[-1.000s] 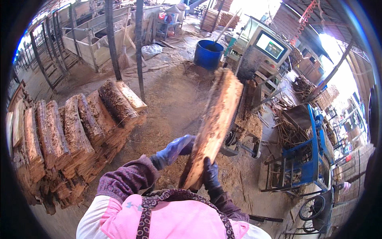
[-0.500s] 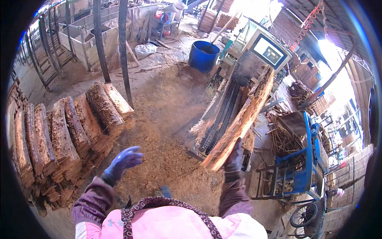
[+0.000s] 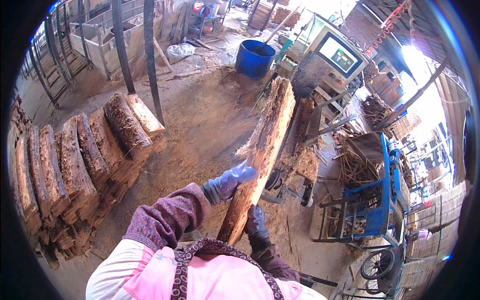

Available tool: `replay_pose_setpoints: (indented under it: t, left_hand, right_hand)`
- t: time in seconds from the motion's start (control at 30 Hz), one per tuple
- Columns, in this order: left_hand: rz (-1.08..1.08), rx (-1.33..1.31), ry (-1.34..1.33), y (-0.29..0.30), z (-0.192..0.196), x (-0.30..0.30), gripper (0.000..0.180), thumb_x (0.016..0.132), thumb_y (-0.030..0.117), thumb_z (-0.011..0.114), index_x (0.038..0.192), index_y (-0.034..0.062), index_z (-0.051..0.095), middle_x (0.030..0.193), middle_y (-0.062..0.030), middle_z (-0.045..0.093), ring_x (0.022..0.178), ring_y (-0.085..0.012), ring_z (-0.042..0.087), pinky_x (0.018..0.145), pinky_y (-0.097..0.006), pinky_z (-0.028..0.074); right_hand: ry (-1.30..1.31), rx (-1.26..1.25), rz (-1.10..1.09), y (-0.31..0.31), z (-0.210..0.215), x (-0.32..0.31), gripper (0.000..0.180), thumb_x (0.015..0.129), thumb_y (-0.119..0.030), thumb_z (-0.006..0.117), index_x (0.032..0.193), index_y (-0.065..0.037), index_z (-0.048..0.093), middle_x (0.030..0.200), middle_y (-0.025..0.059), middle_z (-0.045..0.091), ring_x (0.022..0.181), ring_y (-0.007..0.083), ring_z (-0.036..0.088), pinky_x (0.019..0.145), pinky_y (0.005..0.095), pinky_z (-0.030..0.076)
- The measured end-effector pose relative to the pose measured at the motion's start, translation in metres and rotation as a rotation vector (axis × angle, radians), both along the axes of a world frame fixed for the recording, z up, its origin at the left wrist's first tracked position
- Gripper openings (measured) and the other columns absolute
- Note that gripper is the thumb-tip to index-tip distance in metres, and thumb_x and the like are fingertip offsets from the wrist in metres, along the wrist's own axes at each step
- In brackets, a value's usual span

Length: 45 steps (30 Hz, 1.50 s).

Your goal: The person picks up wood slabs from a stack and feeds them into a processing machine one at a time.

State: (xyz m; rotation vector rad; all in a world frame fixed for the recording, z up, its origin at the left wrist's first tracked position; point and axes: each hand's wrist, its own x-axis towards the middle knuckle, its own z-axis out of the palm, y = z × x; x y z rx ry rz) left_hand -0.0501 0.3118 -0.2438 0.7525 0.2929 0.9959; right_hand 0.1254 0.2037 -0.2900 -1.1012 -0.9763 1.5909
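A long rough wooden slab (image 3: 266, 142), with bark along its edges, slants up and away in front of my chest. My left hand (image 3: 234, 179), in a blue-purple glove, grips its left edge about midway along. Lower down, my gloved right hand (image 3: 256, 222) is closed on the right edge near the close end; its fingers are partly hidden by the wood. The slab's far end hangs over a machine (image 3: 330, 55) with a screen, and covers part of the machine's chain track (image 3: 292, 125).
Stacked bark-edged slabs (image 3: 75, 155) stand at the left beside dark posts (image 3: 150, 50). Sawdust covers the floor (image 3: 195, 130). Behind it is a blue barrel (image 3: 255, 60). To the right stand a blue metal frame (image 3: 385, 195), a heap of wood scraps (image 3: 357, 165) and a wheel (image 3: 377, 264).
The slab has come off the chain track, moving left and toward me. My left hand, empty and spread before, has taken hold of it. My right hand has drawn back with it.
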Motion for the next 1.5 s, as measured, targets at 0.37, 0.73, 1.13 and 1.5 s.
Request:
replay_pose_setpoints:
  t: [0.37, 0.73, 1.13, 1.5]
  left_hand:
    - [0.582, 0.169, 0.098, 0.006, 0.018, -0.041, 0.059, 0.092, 0.037, 0.056, 0.137, 0.0032, 0.038, 0.132, -0.0073, 0.046, 0.114, -0.0153, 0.05, 0.099, -0.029, 0.038]
    - [0.411, -0.071, 0.478, -0.018, 0.0, 0.007, 0.068, 0.077, 0.032, 0.076, 0.129, 0.0, 0.045, 0.122, -0.0101, 0.055, 0.109, -0.0185, 0.052, 0.095, -0.033, 0.043]
    - [0.284, -0.206, 0.581, -0.096, -0.053, -0.128, 0.034, 0.093, 0.022, 0.057, 0.123, 0.0042, 0.054, 0.111, -0.0073, 0.062, 0.1, -0.0163, 0.06, 0.088, -0.03, 0.048]
    - [0.339, -0.474, 0.726, -0.19, -0.112, -0.141, 0.025, 0.088, 0.033, 0.06, 0.092, 0.0087, 0.064, 0.083, 0.0037, 0.059, 0.074, -0.0084, 0.053, 0.066, -0.025, 0.045]
  right_hand:
    - [0.012, 0.008, -0.26, -0.006, 0.067, -0.008, 0.034, 0.087, -0.014, 0.064, 0.118, -0.002, 0.055, 0.106, 0.0055, 0.063, 0.09, 0.015, 0.06, 0.079, 0.0292, 0.049]
    - [-0.039, 0.066, -0.23, -0.036, 0.029, -0.038, 0.052, 0.081, -0.01, 0.069, 0.127, -0.001, 0.046, 0.121, 0.0089, 0.053, 0.108, 0.0187, 0.051, 0.092, 0.0322, 0.042]
    - [-0.051, 0.13, -0.284, 0.134, 0.062, 0.115, 0.033, 0.087, -0.025, 0.059, 0.109, 0.0, 0.06, 0.102, 0.0087, 0.063, 0.094, 0.02, 0.059, 0.085, 0.0313, 0.047]
    - [-1.793, 0.351, 0.048, 0.226, -0.053, 0.085, 0.06, 0.089, -0.047, 0.042, 0.132, -0.005, 0.046, 0.138, 0.0258, 0.039, 0.125, 0.0419, 0.041, 0.105, 0.0476, 0.033]
